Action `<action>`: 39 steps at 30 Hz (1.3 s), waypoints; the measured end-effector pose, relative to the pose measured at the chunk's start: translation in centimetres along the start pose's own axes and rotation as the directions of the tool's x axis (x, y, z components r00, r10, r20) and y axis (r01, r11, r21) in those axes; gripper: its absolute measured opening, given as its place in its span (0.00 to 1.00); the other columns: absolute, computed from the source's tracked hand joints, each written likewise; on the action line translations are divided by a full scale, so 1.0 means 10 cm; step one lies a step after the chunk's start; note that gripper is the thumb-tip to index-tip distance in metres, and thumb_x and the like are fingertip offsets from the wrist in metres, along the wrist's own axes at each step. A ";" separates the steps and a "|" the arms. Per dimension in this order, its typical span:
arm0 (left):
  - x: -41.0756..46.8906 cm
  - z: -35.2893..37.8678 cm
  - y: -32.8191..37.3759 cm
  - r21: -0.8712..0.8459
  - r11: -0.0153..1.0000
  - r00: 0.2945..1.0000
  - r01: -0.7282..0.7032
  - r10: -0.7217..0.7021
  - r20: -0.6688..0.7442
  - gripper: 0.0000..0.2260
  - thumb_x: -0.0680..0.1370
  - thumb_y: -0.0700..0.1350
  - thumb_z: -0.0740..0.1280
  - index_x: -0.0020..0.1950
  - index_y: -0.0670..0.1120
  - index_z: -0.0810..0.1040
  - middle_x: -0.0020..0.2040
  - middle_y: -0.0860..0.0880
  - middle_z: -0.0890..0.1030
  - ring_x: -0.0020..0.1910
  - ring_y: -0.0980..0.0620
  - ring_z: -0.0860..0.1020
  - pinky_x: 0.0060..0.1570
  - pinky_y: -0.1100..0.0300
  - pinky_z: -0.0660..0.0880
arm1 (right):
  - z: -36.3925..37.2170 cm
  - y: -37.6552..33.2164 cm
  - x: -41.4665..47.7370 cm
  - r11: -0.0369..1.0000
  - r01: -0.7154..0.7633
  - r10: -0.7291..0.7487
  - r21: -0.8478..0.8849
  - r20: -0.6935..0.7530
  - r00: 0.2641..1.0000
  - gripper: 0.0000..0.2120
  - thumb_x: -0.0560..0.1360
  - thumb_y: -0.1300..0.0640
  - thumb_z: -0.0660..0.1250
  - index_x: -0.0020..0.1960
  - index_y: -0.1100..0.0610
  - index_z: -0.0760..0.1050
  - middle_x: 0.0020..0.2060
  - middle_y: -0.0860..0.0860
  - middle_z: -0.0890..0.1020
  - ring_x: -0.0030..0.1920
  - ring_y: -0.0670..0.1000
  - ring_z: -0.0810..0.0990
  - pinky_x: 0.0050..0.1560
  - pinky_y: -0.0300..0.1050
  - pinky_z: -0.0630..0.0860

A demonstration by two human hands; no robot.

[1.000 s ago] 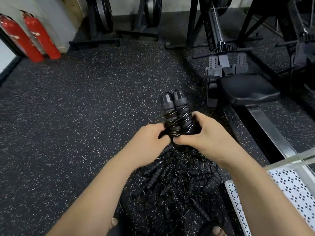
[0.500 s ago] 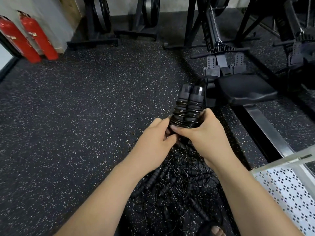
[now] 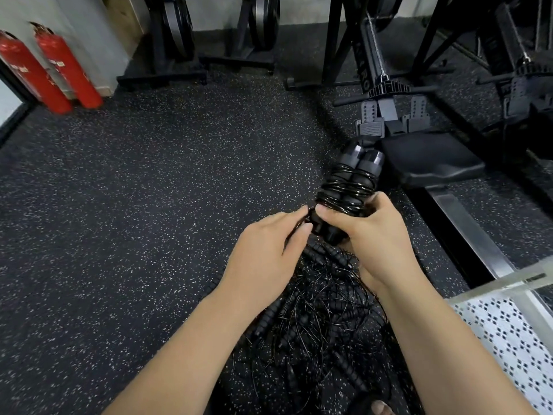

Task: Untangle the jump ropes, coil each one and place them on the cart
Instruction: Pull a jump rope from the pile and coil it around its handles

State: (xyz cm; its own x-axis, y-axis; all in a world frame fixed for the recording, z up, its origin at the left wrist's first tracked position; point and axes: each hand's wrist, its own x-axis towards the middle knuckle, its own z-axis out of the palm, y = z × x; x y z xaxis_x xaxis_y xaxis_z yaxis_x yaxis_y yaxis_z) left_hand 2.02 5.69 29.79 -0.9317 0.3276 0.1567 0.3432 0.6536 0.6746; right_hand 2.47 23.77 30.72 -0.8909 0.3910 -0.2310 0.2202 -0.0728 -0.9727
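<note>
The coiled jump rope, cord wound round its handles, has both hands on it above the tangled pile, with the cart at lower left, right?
No: the head view shows the cart at the lower right. Otherwise yes: left hand and right hand are on the coiled jump rope above the tangled pile.

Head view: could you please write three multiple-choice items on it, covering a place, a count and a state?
1. Where does the tangled pile of jump ropes lie? A. on the cart B. on the floor C. on a rower seat
2. How many red fire extinguishers stand by the wall? A. three B. one C. two
3. How is the cord of the jump rope in the right hand? A. wound round its paired handles B. hanging loose C. stretched straight
1 B: it rests on speckled floor. 2 C: two stand side by side. 3 A: loops encircle both handles.
</note>
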 end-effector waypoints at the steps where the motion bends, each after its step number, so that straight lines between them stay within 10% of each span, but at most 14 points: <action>1: -0.01 0.00 0.00 -0.003 1.000 1.000 -0.006 0.006 0.000 0.21 0.89 0.56 0.59 0.81 0.53 0.73 0.61 0.60 0.83 0.51 0.64 0.77 0.63 0.61 0.75 | -0.01 0.00 0.01 1.000 -0.016 0.016 0.026 0.008 1.000 0.26 0.68 0.59 0.87 0.60 0.58 0.77 0.50 0.52 0.90 0.51 0.56 0.90 0.56 0.64 0.86; 6: -0.05 -0.01 0.06 -0.052 0.998 0.997 -0.041 0.044 0.065 0.24 0.89 0.53 0.52 0.84 0.50 0.68 0.69 0.57 0.80 0.68 0.63 0.74 0.72 0.67 0.67 | -0.04 -0.01 0.03 0.987 -0.073 0.071 0.143 0.022 0.997 0.27 0.69 0.62 0.85 0.62 0.60 0.76 0.51 0.56 0.90 0.51 0.59 0.90 0.54 0.62 0.87; 11: -0.01 0.04 -0.05 0.008 0.997 0.997 -0.078 0.078 0.019 0.21 0.88 0.52 0.62 0.81 0.50 0.73 0.60 0.58 0.82 0.58 0.59 0.76 0.63 0.61 0.73 | -0.04 0.02 0.04 0.976 -0.111 0.098 0.187 0.079 0.992 0.31 0.70 0.62 0.84 0.66 0.66 0.72 0.49 0.57 0.90 0.48 0.60 0.91 0.55 0.69 0.85; 15: -0.02 0.11 -0.03 0.100 0.993 0.989 -0.062 0.075 -0.127 0.21 0.84 0.56 0.66 0.76 0.51 0.80 0.60 0.59 0.83 0.59 0.56 0.76 0.61 0.58 0.75 | -0.03 0.05 0.05 0.960 -0.153 0.126 0.232 0.129 0.984 0.27 0.71 0.61 0.84 0.65 0.63 0.77 0.52 0.58 0.90 0.50 0.59 0.90 0.45 0.54 0.87; 30: -0.08 0.36 -0.07 0.175 0.957 0.864 -0.230 0.284 -0.415 0.20 0.82 0.43 0.71 0.74 0.40 0.79 0.57 0.47 0.81 0.56 0.47 0.77 0.60 0.50 0.77 | 0.03 0.06 0.00 0.880 -0.329 0.248 0.343 0.260 0.933 0.28 0.72 0.57 0.82 0.68 0.66 0.81 0.49 0.58 0.88 0.46 0.56 0.88 0.35 0.45 0.82; 39: -0.10 0.33 0.09 -0.073 0.997 0.934 -0.012 -0.015 -0.357 0.18 0.82 0.48 0.70 0.72 0.51 0.82 0.58 0.59 0.79 0.49 0.58 0.79 0.52 0.59 0.80 | 0.12 0.11 -0.07 0.915 -0.247 0.202 0.319 0.168 0.965 0.29 0.71 0.58 0.84 0.67 0.64 0.77 0.47 0.54 0.89 0.39 0.49 0.86 0.39 0.46 0.79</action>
State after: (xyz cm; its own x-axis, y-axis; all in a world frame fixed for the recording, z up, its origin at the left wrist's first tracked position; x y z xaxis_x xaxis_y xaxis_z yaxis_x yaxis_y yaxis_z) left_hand 3.64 8.19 27.85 -0.9176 0.0523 0.3941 0.3449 0.5976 0.7238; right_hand 2.88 22.27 29.80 -0.8816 0.2088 -0.4232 0.2949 -0.4564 -0.8395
